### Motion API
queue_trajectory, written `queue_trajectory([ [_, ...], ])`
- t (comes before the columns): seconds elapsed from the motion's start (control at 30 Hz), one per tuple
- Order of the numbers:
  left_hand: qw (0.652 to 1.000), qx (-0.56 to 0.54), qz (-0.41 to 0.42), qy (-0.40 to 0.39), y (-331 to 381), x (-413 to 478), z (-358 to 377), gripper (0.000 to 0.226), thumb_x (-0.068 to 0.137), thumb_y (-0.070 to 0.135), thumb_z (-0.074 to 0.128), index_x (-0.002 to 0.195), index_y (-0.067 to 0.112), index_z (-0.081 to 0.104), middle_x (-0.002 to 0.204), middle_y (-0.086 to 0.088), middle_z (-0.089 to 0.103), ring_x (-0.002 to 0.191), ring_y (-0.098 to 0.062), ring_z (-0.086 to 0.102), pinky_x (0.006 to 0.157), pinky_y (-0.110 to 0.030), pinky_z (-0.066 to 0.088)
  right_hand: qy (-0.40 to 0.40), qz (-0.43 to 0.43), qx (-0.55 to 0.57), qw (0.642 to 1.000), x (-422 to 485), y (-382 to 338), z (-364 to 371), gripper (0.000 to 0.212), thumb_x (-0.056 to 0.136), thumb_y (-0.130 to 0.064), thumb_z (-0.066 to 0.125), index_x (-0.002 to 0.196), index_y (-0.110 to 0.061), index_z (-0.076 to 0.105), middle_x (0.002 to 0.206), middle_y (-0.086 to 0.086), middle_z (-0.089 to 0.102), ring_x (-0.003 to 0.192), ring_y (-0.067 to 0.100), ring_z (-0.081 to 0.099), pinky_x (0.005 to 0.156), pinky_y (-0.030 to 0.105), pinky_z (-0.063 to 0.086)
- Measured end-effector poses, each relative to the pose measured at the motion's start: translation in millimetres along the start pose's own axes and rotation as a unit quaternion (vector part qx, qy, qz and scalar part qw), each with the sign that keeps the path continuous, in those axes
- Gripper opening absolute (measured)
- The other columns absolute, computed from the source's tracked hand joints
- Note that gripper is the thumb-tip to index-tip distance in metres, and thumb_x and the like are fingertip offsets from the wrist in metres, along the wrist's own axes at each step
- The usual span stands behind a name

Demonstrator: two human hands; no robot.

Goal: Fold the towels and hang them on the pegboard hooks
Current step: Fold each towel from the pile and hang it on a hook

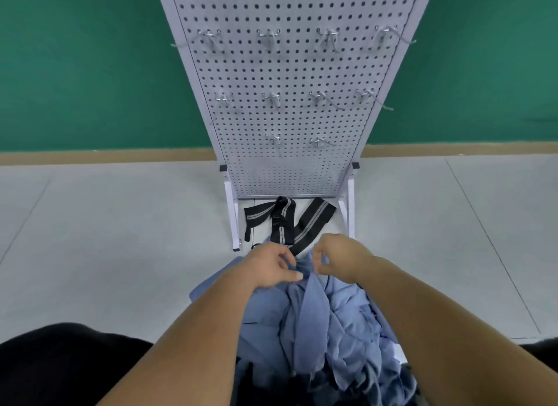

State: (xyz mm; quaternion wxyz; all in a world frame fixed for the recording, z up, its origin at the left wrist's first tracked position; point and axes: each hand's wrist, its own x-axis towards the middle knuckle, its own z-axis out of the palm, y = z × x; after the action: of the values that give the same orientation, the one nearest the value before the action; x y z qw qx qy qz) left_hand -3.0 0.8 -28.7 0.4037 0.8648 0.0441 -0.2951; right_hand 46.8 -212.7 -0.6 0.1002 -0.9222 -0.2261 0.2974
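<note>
Both arms are reaching forward. The left hand (270, 266) and the right hand (336, 256) are pinching the blue towel (314, 315).

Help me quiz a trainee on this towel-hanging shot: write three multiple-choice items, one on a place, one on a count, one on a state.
1. Where does the black striped cloth lie?
A. on a hook
B. on the floor at the foot of the pegboard
C. over a forearm

2. How many hooks does the pegboard carry?
A. six
B. fourteen
C. ten

3. What are the left hand and the right hand doing?
A. both pinch the blue towel
B. both lie flat on the floor
C. one reaches for a hook

Key: 1 B, it lies on the floor just below the board's bottom edge; 2 C, rows of four, four and two; 3 A, fingers and thumbs of both close on a bunched fold.
</note>
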Motion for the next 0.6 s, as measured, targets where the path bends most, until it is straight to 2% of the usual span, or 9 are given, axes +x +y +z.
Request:
queue_trajectory([
  [0.1, 0.997, -0.074, 0.025, 0.011, 15, -8, -5, 0.024, 0.076, 0.037, 0.092, 0.091, 0.023, 0.08, 0.089, 0.0, 0.078, 0.083, -0.009, 0.072, 0.089, -0.03, 0.06, 0.086, -0.019, 0.09, 0.992, -8, 0, -12, 0.004, 0.085, -0.032, 0.073, 0.082, -0.03, 0.071, 0.091, -0.014, 0.063, 0.089, 0.011, 0.063, 0.084, 0.042, 0.057],
  [0.17, 0.994, -0.104, 0.039, 0.01, 28, -13, -7, 0.023, 0.077, 0.034, 0.092, 0.091, 0.021, 0.08, 0.091, -0.006, 0.079, 0.083, -0.011, 0.072, 0.092, -0.033, 0.06, 0.115, -0.03, 0.133, 0.984, -14, -3, -18, 0.004, 0.083, -0.032, 0.074, 0.081, -0.033, 0.07, 0.088, -0.016, 0.067, 0.088, 0.009, 0.065, 0.084, 0.041, 0.057],
  [0.27, 0.988, -0.133, 0.05, 0.054, 39, -17, -9, 0.02, 0.081, 0.025, 0.09, 0.091, 0.015, 0.076, 0.086, -0.015, 0.075, 0.076, -0.015, 0.066, 0.083, -0.034, 0.06, 0.152, -0.04, 0.182, 0.971, -21, -8, -25, 0.008, 0.081, -0.034, 0.076, 0.079, -0.035, 0.068, 0.09, -0.013, 0.071, 0.087, 0.012, 0.067, 0.084, 0.042, 0.058],
  [0.37, 0.979, -0.156, 0.064, 0.111, 45, -26, -13, 0.011, 0.085, 0.018, 0.086, 0.086, 0.016, 0.075, 0.076, -0.008, 0.066, 0.071, -0.015, 0.059, 0.076, -0.033, 0.057, 0.186, -0.048, 0.207, 0.959, -29, -15, -34, 0.012, 0.083, -0.034, 0.081, 0.081, -0.033, 0.07, 0.091, -0.011, 0.07, 0.084, 0.009, 0.066, 0.083, 0.035, 0.057],
  [0.5, 0.977, -0.131, 0.095, 0.136, 61, -45, -30, 0.008, 0.09, 0.018, 0.08, 0.091, 0.012, 0.075, 0.074, -0.004, 0.063, 0.065, -0.012, 0.053, 0.06, -0.019, 0.047, 0.216, -0.045, 0.215, 0.951, -40, -25, -50, 0.011, 0.085, -0.033, 0.082, 0.085, -0.032, 0.071, 0.079, -0.004, 0.071, 0.071, 0.011, 0.064, 0.075, 0.034, 0.056],
  [0.6, 0.974, -0.11, 0.12, 0.158, 81, -57, -52, 0.009, 0.092, 0.02, 0.078, 0.092, 0.013, 0.073, 0.068, 0.002, 0.056, 0.056, -0.009, 0.044, 0.056, -0.019, 0.041, 0.233, -0.053, 0.237, 0.942, -49, -36, -69, 0.012, 0.089, -0.032, 0.077, 0.099, -0.034, 0.071, 0.077, -0.007, 0.071, 0.073, 0.009, 0.066, 0.078, 0.031, 0.055],
])
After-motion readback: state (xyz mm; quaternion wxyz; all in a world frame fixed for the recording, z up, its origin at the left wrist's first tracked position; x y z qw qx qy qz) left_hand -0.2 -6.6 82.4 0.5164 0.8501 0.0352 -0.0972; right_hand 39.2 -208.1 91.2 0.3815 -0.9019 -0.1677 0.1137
